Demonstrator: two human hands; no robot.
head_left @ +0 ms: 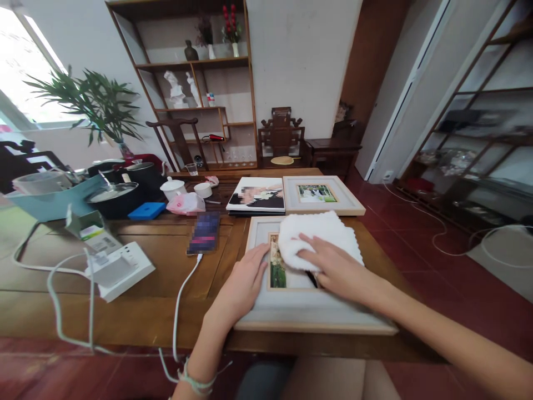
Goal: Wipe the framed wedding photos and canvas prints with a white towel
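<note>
A picture frame [308, 325] with a pale wood edge and a wide light mat lies flat near the table's front edge. Over its upper right part is a fluffy white cloth [322, 233] with a scalloped edge. My right hand [337, 266] presses on this cloth, fingers bent over it, holding it against the frame. My left hand [245, 280] rests on the frame's left side, its fingers stretched toward the small photo [277, 272] in the middle. Cloth and hand hide much of that photo.
Behind lie a second framed photo [353, 205] and a photo album [254, 189]. Left are a phone [205, 230] on a white cable [178, 311], an opened white box [125, 272], a blue box [146, 211], a pot [112, 200] and a light-blue bin [45, 205].
</note>
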